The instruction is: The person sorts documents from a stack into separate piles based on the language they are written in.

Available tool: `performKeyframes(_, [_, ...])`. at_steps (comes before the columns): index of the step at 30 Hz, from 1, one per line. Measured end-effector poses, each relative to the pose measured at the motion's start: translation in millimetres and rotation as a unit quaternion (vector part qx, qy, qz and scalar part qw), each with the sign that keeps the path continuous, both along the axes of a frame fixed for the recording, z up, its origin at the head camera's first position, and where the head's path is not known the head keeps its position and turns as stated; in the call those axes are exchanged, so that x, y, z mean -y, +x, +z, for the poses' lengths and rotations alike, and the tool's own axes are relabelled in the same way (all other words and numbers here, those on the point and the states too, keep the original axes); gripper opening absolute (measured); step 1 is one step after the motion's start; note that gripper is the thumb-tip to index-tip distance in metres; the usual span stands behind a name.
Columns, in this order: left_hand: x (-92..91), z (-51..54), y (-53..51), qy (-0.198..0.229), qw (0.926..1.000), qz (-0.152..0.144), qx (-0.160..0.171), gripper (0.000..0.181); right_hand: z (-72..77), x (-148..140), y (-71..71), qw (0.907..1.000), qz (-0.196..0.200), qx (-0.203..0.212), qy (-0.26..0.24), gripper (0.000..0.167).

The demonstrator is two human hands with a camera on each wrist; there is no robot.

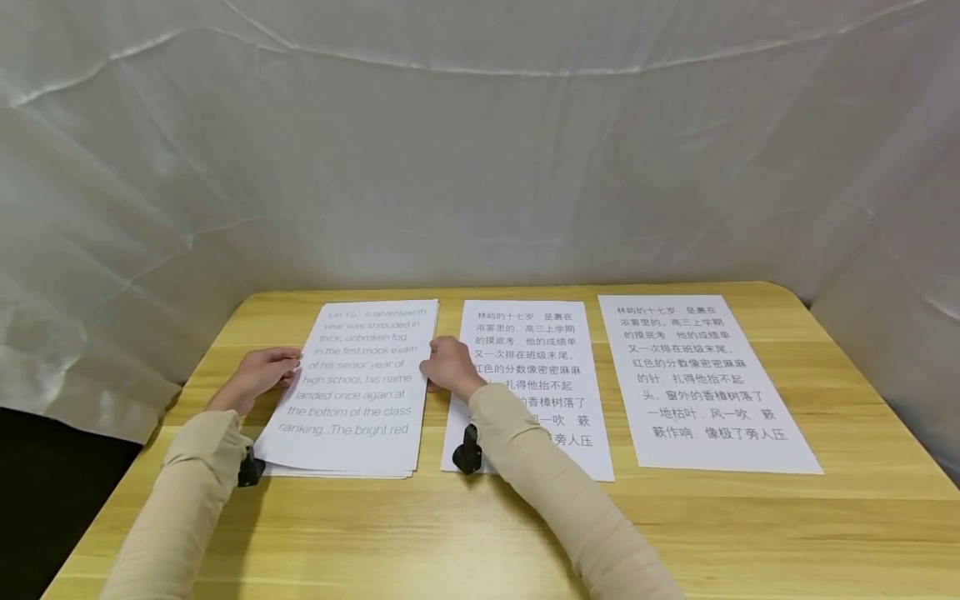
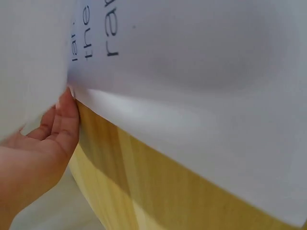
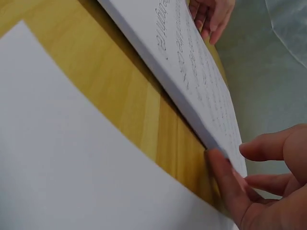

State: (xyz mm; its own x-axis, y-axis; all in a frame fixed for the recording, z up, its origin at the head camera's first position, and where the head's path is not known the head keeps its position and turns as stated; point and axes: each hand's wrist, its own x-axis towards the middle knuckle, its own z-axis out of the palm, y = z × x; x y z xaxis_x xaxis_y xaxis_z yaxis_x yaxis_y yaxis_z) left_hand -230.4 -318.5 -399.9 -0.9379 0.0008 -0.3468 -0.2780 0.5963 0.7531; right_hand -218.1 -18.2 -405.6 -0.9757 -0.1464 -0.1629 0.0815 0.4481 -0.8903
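Note:
A stack of printed paper [image 1: 352,367] with large English text lies at the left of the table, its top sheet slightly raised at the near left. My left hand [image 1: 258,377] pinches the sheet's left edge between thumb and fingers; in the left wrist view the left hand [image 2: 45,139] meets the edge with its fingertips, the thumb being hidden. At the stack's right edge, my right hand [image 1: 452,367] holds with curled fingers. The right wrist view shows the right hand [image 3: 259,187] with thumb and fingers around the edge of the stack [image 3: 192,91].
A sheet with Chinese text [image 1: 532,333] lies in the middle, partly under the right forearm. Another Chinese sheet [image 1: 697,375] lies farther right. The wooden table [image 1: 360,533] is backed by a pale curtain [image 1: 510,167]. Both wrists carry small black cameras.

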Motion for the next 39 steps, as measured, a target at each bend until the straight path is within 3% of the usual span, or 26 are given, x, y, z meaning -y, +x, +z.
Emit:
performKeyframes(3, [-1.3, 1.0, 0.2, -0.004, 1.0000, -0.008, 0.004, 0.050, 1.9, 1.3, 1.5, 0.9995, 0.010, -0.002, 0.031, 0.037])
performKeyframes(6, [-2.3, 4.1, 1.8, -0.006, 0.9997, -0.020, 0.012, 0.051, 3.7, 0.8, 2.4, 0.9983, 0.017, 0.000, 0.056, 0.035])
performKeyframes(9, [0.5, 9.9, 4.5, 0.001, 0.9985, -0.052, 0.015, 0.053, 5.8, -1.9, 3.8, 0.9973, 0.029, 0.000, 0.068, 0.031])
performKeyframes(13, [12.1, 23.5, 11.0, 0.004, 0.9931, -0.117, 0.010, 0.052, 10.3, -10.5, 7.0, 0.9965, 0.051, 0.003, 0.066, 0.009])
performKeyframes(14, [15.3, 27.2, 12.5, 0.002, 0.9918, -0.127, 0.009, 0.053, 12.2, -13.7, 7.9, 0.9966, 0.056, 0.007, 0.061, 0.010])
performKeyframes(16, [20.6, 33.6, 15.1, -0.003, 0.9901, -0.140, 0.004, 0.056, 16.3, -21.6, 9.4, 0.9966, 0.062, 0.013, 0.052, 0.034])
performKeyframes(20, [20.2, 41.0, 18.0, 0.001, 0.9920, -0.125, -0.016, 0.061, 23.7, -42.3, 11.0, 0.9962, 0.071, 0.013, 0.048, 0.053])
performKeyframes(24, [2.4, 45.5, 21.3, 0.002, 0.9946, -0.092, -0.048, 0.060, 26.9, -67.4, 11.2, 0.9954, 0.063, -0.011, 0.071, 0.051])
performKeyframes(28, [-27.0, 49.0, 25.2, 0.018, 0.9956, -0.071, -0.059, 0.058, 27.7, -93.5, 13.0, 0.9964, 0.034, -0.022, 0.075, 0.050])
performKeyframes(33, [-62.6, 51.4, 29.9, 0.060, 0.9914, -0.086, -0.079, 0.050, 25.3, -119.4, 17.2, 0.9980, 0.000, -0.014, 0.061, 0.050])
performKeyframes(39, [-114.3, 37.9, 21.0, 0.099, 0.9855, -0.094, -0.100, 0.044, 20.6, -144.1, 21.7, 0.9985, -0.026, -0.015, 0.045, 0.050])
